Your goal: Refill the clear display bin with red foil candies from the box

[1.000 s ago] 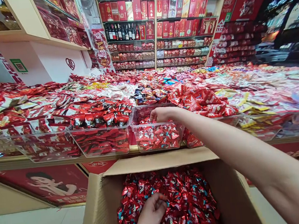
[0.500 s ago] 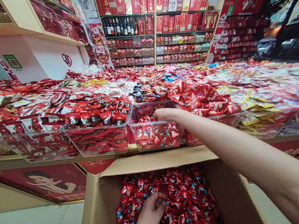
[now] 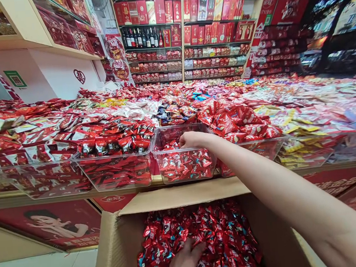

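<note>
A cardboard box [image 3: 110,240] stands open below the counter, with red-wrapped candies [image 3: 232,237] in it. My left hand [image 3: 186,263] is down among these candies, its visible fingers apart and their tips partly sunk between the wrappers. Above the box, my right hand [image 3: 194,139] reaches into a clear plastic bin [image 3: 182,129]. It is curled, knuckles up, over a low heap of small red candies [image 3: 185,164]. Its fingertips point down and are hidden, so I cannot make out what they hold.
Neighbouring clear bins hold dark-and-red packets [image 3: 113,146] on the left and larger red packets [image 3: 227,122] on the right. Yellow packets [image 3: 293,126] lie farther right. Shelves with boxes and bottles [image 3: 142,38] rise behind the counter. My right forearm crosses the box's right side.
My left hand has gone from curled above the candies to fingers apart, pushed in among them. My right hand stays in the bin, nearly still. The view has shifted slightly.
</note>
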The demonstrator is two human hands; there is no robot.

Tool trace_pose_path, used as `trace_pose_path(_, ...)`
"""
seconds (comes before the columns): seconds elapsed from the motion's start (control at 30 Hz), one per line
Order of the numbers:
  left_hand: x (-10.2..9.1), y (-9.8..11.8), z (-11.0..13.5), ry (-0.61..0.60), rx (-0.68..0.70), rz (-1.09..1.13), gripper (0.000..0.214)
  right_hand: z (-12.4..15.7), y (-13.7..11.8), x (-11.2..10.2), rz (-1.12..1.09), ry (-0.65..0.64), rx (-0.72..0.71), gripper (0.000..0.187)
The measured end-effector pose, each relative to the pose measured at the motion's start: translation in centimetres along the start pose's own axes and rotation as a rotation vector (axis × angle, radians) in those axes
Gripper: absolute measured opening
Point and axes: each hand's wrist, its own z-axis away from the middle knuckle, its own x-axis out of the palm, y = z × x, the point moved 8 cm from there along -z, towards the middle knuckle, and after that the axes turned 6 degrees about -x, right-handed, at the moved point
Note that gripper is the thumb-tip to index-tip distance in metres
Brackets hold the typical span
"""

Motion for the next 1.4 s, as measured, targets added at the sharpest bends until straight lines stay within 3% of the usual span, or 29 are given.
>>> trace_pose_path(0.33, -0.2, 0.9, 0.3, -0.017, 0.035, -0.086, 0.061, 0.6, -0.2, -0.5, -0.047, 0.030, 0.026, 0.026)
trace_pose_path(0.73, -0.6, 0.4, 0.7, -0.017, -0.034, -0.028, 0.060, 0.1, 0.1, -0.4, -0.060, 0.051, 0.010, 0.028)
trace_pose_path(0.93, -0.5, 0.2, 0.4, 0.015, 0.018, -0.012, 0.057, -0.1, 0.2, -0.4, -0.059, 0.060, 0.012, 0.028)
trace_pose_path(1.2, -0.8, 0.9, 0.3, 0.050, 0.058, -0.054, 0.031, 0.2, -0.1, -0.7, -0.053, 0.065, 0.011, 0.027)
trace_pose_path(1.3, -1.1, 1.0, 0.1, 0.093, 0.083, 0.002, 0.027, 0.3, -0.1, -0.8, -0.055, 0.072, 0.005, 0.026)
trace_pose_path(1.4, -1.9, 1.1, -0.2, 0.181, 0.114, 0.207, 0.026, 0.5, -0.1, -0.8, -0.061, 0.078, 0.004, 0.025)
